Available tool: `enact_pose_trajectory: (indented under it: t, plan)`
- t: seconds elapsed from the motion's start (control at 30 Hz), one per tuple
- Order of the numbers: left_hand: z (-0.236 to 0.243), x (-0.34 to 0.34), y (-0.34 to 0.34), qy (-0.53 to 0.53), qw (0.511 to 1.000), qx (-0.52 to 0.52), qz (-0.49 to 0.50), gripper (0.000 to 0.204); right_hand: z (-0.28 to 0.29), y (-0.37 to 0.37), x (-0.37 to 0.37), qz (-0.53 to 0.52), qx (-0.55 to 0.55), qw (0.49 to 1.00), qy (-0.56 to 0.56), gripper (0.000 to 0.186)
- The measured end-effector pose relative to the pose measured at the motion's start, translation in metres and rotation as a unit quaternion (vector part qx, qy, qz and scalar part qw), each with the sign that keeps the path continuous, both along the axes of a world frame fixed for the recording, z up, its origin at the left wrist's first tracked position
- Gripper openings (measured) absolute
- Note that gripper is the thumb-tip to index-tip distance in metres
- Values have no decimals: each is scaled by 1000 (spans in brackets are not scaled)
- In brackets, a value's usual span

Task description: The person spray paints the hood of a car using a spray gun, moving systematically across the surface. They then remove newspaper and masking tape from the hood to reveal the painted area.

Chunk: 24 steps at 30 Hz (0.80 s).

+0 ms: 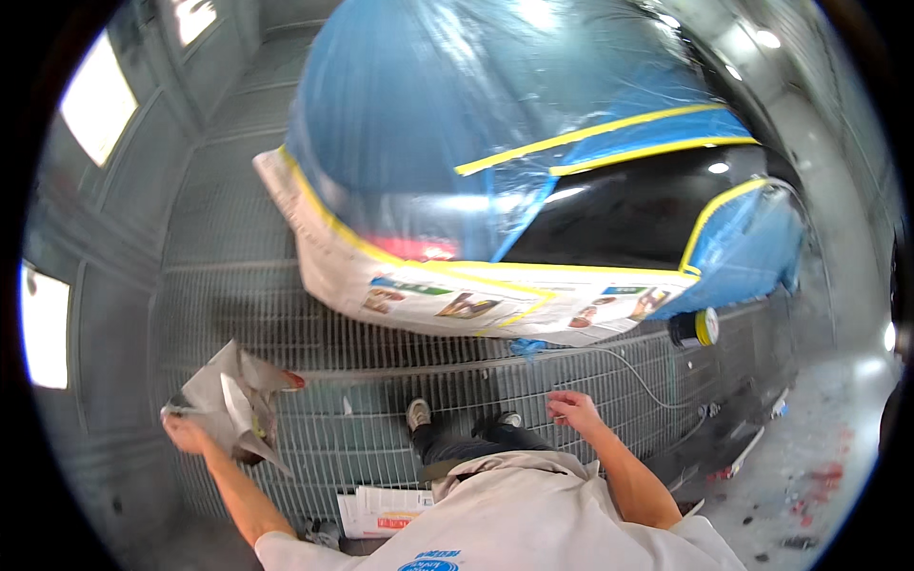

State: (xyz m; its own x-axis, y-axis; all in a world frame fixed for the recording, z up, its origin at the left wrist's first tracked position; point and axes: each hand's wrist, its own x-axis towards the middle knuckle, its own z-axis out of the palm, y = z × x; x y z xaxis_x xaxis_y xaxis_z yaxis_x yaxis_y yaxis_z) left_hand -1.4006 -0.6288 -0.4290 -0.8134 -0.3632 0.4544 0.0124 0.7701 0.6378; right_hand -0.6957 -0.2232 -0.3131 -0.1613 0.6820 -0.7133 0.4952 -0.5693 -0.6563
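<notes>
My left hand (187, 433) is out to the left, closed on the edge of a crumpled, greyish sheet of paper (214, 395) that hangs folded over the floor grating. My right hand (574, 409) is raised in front of me on the right, its fingers loosely bent and apart, with nothing visible in it. Ahead stands a car covered in blue plastic film (400, 114), edged with yellow masking tape (505, 157). A glossy black body panel (619, 209) is left bare between the taped edges. Printed newspaper (381, 295) is taped along the car's lower edge.
Metal grating (228, 257) forms the floor under my feet. A black and yellow can (693, 328) lies near the car's right side, with a thin pale hose (633, 371) nearby. Blue plastic (526, 347) sits below the newspaper. Folded newspapers (381, 509) lie beside me.
</notes>
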Motion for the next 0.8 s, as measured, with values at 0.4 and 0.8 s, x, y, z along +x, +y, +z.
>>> enact_pose_trajectory:
  t: [0.4, 0.8]
  plan:
    - [-50, 51, 145, -112, 960, 59, -249, 55, -11, 18, 97, -101, 89, 990, -46, 34]
    - [101, 508, 404, -215, 725, 113, -645, 15, -3, 148, 233, -237, 294, 923, 69, 15]
